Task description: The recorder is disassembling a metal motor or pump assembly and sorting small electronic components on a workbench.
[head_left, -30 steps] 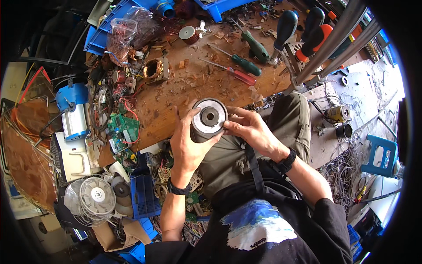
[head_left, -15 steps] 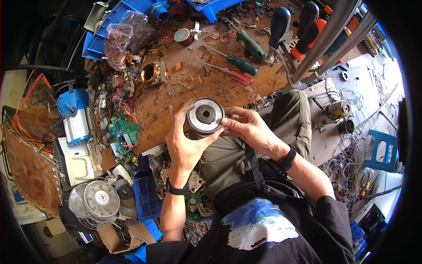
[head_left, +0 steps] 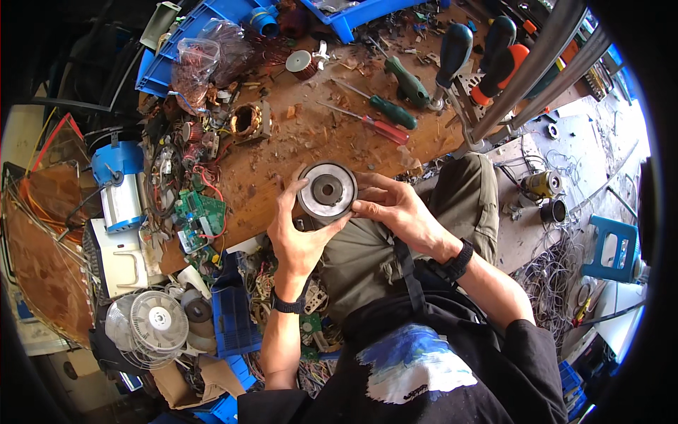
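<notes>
So you've got that round grey metal motor part with the dark centre hole up over your lap, just off the edge of the cluttered wooden workbench. Your left hand cups it from below, fingers curled round the rim, and your right hand pinches its side. It looks heavy, rigid and smooth, so I'd grip the rim.

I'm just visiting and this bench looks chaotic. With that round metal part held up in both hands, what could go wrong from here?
The round metal motor part is held in the air between the left hand and right hand, above the bench edge and the person's lap. It looks heavy, so a slip could drop it onto the legs. The wooden bench beside it is strewn with scraps and screwdrivers, so setting it down flat could be awkward.
</notes>
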A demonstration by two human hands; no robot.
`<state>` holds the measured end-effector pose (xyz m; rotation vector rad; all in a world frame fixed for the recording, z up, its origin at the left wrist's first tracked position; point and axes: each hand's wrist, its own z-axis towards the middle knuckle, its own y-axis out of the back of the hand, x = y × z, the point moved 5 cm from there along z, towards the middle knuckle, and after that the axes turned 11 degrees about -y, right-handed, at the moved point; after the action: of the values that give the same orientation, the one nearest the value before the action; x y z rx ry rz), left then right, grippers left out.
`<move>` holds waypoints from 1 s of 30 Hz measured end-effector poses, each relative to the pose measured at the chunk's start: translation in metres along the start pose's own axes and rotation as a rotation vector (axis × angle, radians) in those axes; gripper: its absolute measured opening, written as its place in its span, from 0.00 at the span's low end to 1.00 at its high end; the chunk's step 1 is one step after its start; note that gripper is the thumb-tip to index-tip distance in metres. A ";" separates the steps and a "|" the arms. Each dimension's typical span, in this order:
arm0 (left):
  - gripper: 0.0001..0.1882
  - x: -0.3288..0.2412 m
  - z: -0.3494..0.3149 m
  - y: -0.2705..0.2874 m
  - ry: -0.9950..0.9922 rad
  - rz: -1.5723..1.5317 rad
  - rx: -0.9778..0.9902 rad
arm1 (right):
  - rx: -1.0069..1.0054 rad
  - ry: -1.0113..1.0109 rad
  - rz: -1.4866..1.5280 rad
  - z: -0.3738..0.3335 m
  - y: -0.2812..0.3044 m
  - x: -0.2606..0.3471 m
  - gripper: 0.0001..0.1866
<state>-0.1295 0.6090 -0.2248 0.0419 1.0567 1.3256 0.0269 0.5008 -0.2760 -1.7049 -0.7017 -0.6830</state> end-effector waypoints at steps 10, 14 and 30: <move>0.45 0.022 -0.008 -0.006 0.056 -0.197 -0.094 | -0.007 -0.044 -0.065 0.000 -0.008 0.002 0.33; 0.42 0.029 -0.009 -0.011 0.150 -0.314 -0.208 | 0.024 -0.038 -0.115 -0.002 -0.008 0.001 0.34; 0.42 0.037 0.008 0.002 0.069 -0.018 -0.197 | -0.141 -0.132 -0.296 -0.038 0.024 -0.001 0.15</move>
<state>-0.1302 0.6431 -0.2415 -0.1612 0.9772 1.4169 0.0408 0.4587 -0.2831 -1.8048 -1.0337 -0.8458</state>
